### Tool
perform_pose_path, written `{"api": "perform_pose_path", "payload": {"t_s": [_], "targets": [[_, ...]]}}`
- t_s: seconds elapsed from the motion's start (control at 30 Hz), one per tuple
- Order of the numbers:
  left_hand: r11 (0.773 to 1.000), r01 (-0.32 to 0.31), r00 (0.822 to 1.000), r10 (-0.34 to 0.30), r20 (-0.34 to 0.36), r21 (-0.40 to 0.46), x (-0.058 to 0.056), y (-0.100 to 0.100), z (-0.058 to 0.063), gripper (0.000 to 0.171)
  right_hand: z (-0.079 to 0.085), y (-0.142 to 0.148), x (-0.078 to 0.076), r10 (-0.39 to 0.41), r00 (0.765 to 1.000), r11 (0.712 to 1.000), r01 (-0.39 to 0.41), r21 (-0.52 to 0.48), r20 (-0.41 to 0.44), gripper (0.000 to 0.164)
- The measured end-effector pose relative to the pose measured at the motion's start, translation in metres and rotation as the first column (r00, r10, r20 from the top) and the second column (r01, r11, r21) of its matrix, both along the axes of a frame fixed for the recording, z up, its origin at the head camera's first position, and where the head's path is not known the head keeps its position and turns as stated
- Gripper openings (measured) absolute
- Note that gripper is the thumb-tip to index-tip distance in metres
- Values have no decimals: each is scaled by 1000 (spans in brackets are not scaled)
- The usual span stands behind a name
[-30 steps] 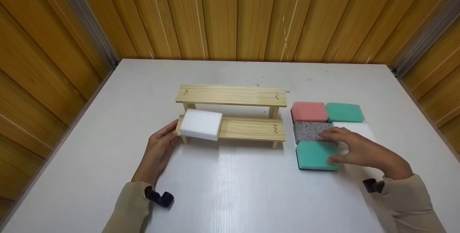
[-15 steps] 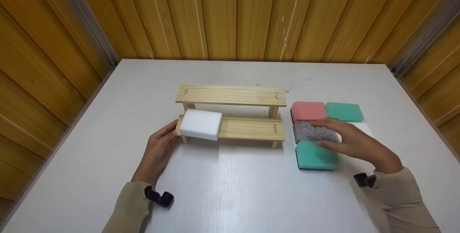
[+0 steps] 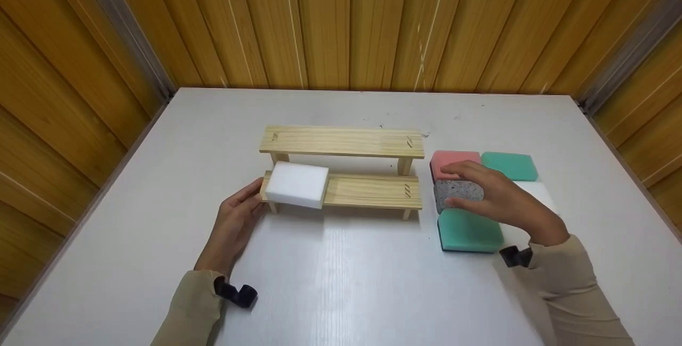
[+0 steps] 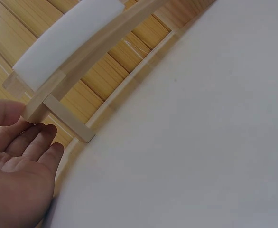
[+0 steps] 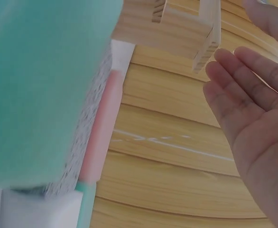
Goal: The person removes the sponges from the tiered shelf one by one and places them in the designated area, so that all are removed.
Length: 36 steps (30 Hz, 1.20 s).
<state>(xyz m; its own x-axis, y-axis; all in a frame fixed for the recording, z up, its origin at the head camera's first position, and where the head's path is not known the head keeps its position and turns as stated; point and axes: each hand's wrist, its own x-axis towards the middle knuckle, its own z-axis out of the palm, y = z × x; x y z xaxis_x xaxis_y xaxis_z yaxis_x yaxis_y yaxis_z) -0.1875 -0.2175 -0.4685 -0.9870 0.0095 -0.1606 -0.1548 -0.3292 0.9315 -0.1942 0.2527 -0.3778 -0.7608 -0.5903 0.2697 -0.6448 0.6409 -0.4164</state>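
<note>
A two-tier wooden shelf [image 3: 373, 191] stands mid-table, with a white sponge block [image 3: 297, 183] on the left of its lower board. My left hand [image 3: 237, 220] holds the left end of that board; in the left wrist view the thumb [image 4: 6, 111] meets the board's end and the fingers lie beneath. My right hand [image 3: 501, 196] hovers over a grey speckled sponge [image 3: 453, 190], thumb and fingers spread apart and holding nothing. In front of the grey sponge lies a green sponge [image 3: 469, 231], behind it a pink one [image 3: 453, 159].
Another green sponge [image 3: 511, 167] lies at the back right of the group. A white block [image 3: 535, 194] shows partly behind the right hand. The upper board [image 3: 341, 139] of the shelf bears nothing. Wood-panelled walls [image 3: 373, 26] enclose the white table [image 3: 330, 287].
My right hand has moved left, from over the white block and front green sponge to over the grey and pink sponges. The left hand and the shelf have stayed put.
</note>
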Motion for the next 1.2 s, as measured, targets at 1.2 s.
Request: {"api": "perform_pose_path", "payload": {"t_s": [1.2], "targets": [[1000, 8, 1000, -8, -6, -11, 1, 1, 1, 50, 15, -95, -15, 134, 983, 989, -123, -86, 124, 61]]}}
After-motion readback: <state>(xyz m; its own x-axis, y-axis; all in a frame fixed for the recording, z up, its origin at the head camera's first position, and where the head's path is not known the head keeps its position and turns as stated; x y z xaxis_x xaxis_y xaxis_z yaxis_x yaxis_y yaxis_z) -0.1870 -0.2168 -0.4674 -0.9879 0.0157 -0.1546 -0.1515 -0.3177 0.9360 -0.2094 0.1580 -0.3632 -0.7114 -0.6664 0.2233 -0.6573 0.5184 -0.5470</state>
